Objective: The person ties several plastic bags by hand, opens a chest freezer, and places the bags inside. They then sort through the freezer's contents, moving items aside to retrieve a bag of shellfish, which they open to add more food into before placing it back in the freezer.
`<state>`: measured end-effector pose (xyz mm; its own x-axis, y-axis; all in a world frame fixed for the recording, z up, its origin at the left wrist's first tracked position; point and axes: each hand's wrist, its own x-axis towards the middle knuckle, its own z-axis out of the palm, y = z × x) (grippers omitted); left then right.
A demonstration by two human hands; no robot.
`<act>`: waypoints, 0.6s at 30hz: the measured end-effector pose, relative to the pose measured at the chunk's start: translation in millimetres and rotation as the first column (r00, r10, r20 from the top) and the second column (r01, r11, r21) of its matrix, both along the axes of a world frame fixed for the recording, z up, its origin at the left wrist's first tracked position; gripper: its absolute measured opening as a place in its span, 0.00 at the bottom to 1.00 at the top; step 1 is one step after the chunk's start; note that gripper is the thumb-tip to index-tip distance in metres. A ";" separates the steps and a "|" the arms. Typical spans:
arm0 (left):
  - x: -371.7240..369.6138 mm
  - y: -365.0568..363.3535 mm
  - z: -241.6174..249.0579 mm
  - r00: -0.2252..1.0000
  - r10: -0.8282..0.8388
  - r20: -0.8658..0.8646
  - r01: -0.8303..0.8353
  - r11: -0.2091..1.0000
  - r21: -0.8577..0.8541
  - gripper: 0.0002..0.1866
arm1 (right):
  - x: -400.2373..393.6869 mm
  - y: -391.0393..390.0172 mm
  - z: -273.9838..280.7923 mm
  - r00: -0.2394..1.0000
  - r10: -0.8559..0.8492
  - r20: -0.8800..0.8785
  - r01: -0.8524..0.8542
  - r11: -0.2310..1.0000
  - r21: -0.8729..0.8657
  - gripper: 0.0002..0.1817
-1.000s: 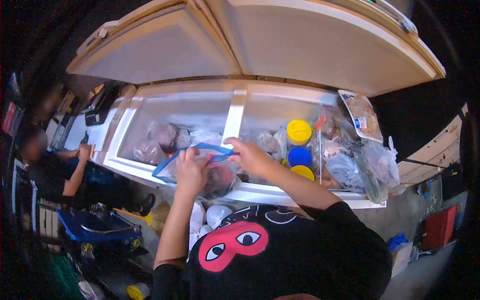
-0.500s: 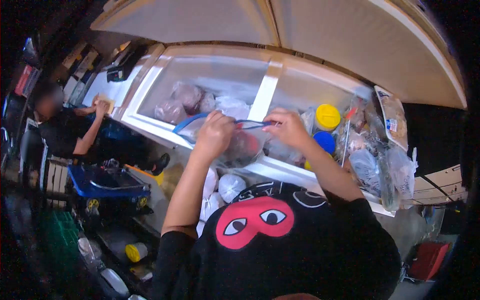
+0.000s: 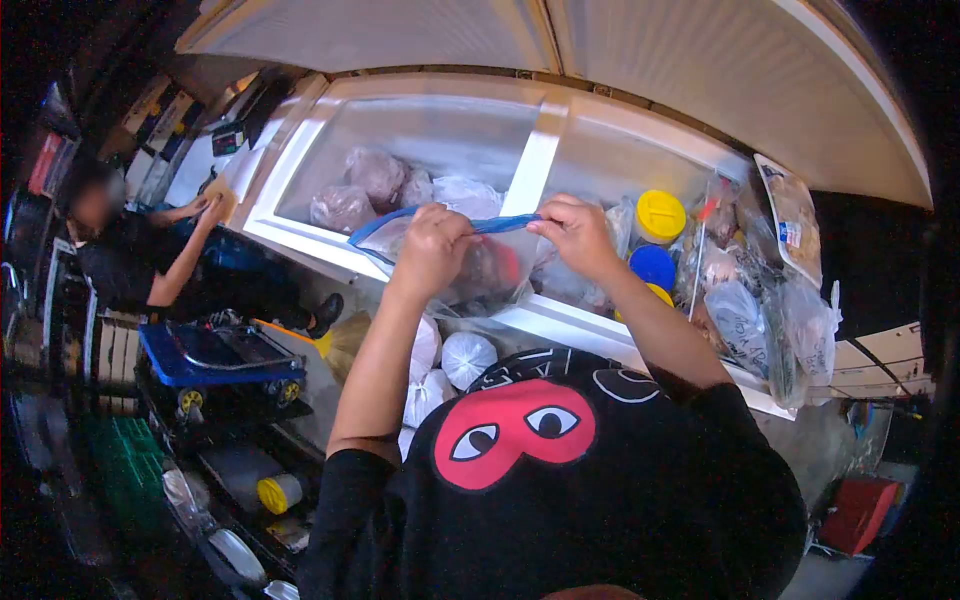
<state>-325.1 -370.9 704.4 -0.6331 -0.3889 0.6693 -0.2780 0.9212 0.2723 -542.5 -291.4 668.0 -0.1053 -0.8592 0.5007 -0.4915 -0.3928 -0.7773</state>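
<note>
A clear plastic zip bag with a blue top strip hangs between my hands over the open chest freezer. My left hand is closed on the strip toward its left part, where a blue corner sticks out past my fist. With thumb and fingers, my right hand pinches the right end of the strip. Between the hands the blue strip runs nearly straight. Something reddish shows through the bag's plastic. Bagged pinkish lumps lie in the freezer's left compartment, behind the bag.
Yellow-lidded and blue-lidded tubs stand in the right compartment, near several filled plastic bags. White bags sit below the freezer's front edge. At left, a seated person holds a tan item beside a blue trolley.
The blue strip has come together and straightened between my hands; my right fingers have shifted along its end. The seated person has raised the tan item. My view has shifted slightly.
</note>
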 end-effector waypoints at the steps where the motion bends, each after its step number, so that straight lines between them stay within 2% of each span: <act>1: 0.3 -0.6 0.2 1.000 -0.004 -0.004 0.004 1.000 0.011 0.07 | 1.0 0.1 -0.1 1.000 -0.005 0.005 0.005 1.000 0.001 0.07; 4: 1.3 -3.7 -2.9 1.000 -0.013 -0.022 0.015 0.997 0.075 0.07 | 4.8 1.7 5.7 0.999 -0.033 -0.012 0.033 0.999 0.008 0.06; 7: -3.3 6.6 5.8 0.993 0.094 -0.075 -0.070 0.959 0.276 0.08 | 5.9 -3.8 -1.6 0.999 -0.032 0.019 0.033 0.997 -0.073 0.05; 10: -11.6 18.1 35.8 0.974 0.122 0.191 -0.192 0.892 0.409 0.11 | 5.4 -0.5 -3.4 0.999 -0.019 0.048 0.023 0.996 -0.084 0.05; 13: -20.3 9.3 27.0 0.968 0.015 0.249 -0.058 0.985 0.165 0.12 | 4.5 1.4 -3.9 0.997 0.002 0.082 0.000 0.999 -0.033 0.05; 16: -41.3 14.0 28.8 0.952 -0.045 0.304 -0.002 0.988 0.152 0.10 | 3.9 0.6 -4.1 0.998 0.017 0.059 -0.013 0.998 -0.055 0.05; 18: -46.5 14.2 26.5 0.953 -0.037 0.300 -0.022 0.981 0.192 0.08 | 3.1 0.1 -5.3 0.998 0.021 0.055 -0.018 0.999 -0.047 0.05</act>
<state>-371.6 -356.7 731.0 -0.7967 -0.4845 0.3613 -0.3670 0.8628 0.3478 -539.4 -291.3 662.8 -0.1174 -0.8370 0.5344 -0.4400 -0.4386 -0.7836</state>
